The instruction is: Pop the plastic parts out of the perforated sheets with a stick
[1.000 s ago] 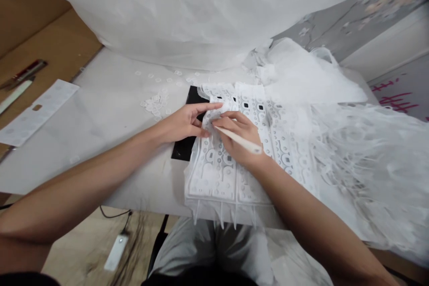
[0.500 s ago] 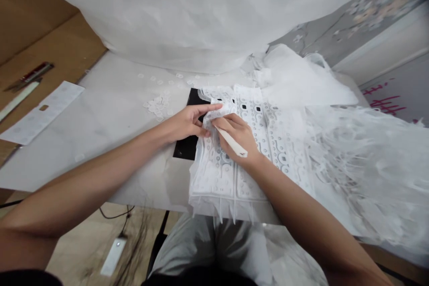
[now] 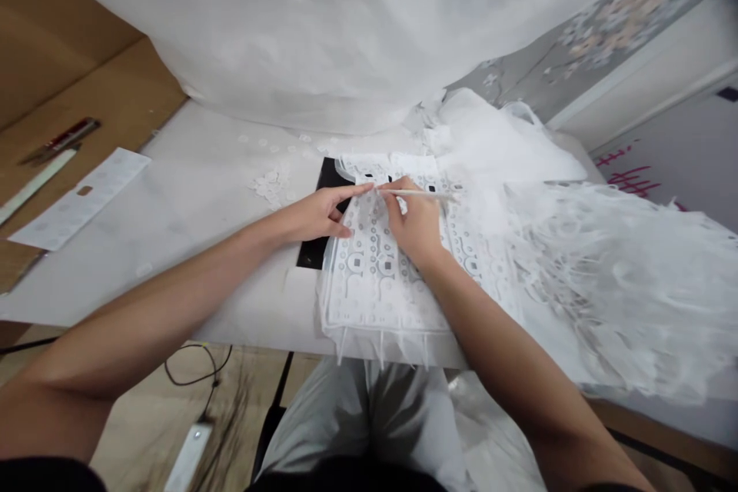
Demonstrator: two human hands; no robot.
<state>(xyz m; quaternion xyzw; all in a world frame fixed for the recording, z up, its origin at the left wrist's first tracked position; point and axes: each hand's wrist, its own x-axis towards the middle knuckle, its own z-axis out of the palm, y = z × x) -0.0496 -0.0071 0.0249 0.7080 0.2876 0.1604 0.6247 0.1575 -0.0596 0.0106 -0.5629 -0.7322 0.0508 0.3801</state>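
A white die-cut sheet (image 3: pixel 374 300), thin and full of small holes and curved slots, lies in front of me over a black mat (image 3: pixel 311 252). My left hand (image 3: pixel 323 214) rests on its left side, index finger stretched over the sheet, thumb apart and lower. In my right hand (image 3: pixel 416 221), a slim white stick-like tool (image 3: pixel 430 193) is pinched, its rear end pointing right. The fingertips of both hands almost meet at the upper part of the sheet; what lies between them is too small to make out.
Small white cut-out pieces (image 3: pixel 270 186) lie in a heap on the white table surface (image 3: pixel 207 200). Tangled white strips (image 3: pixel 628 284) pile up at right. At left a box cutter (image 3: pixel 69 134) and a white strip with a slot (image 3: pixel 81 200) lie by cardboard (image 3: pixel 132 84). White sheeting (image 3: pixel 323 38) hangs ahead.
My right hand has turned, so the white tool now lies nearly level, pointing right instead of down toward me. The left hand stays beside it on the sheet. The view has shifted slightly.
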